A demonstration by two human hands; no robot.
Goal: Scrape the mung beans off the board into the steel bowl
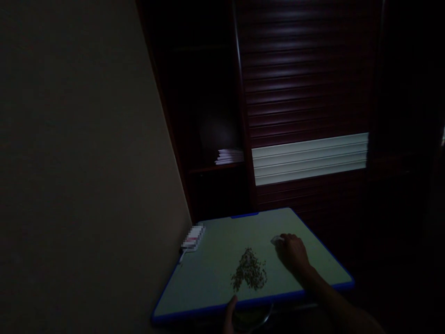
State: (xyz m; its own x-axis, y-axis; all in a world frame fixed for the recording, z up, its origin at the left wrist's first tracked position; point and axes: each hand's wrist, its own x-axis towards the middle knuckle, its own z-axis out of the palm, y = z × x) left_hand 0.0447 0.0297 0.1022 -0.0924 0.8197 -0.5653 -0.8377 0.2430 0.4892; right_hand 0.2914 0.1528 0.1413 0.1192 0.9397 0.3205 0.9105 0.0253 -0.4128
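Dark dried crumbs (249,270) lie heaped on a pale green board (200,283) with a blue rim, just beyond the left hand (230,315), whose thumb rises at the near edge; shadow hides the rest, so I cannot tell its grip. The right hand (292,253) rests just beside the heap, fingers closed on a small white scrap (277,240). A blurred packet (193,239) sits at the far left corner against a beige wall (69,162). Beyond the board stand a dark louvred shutter (309,93) and white papers (228,157) on a shelf.
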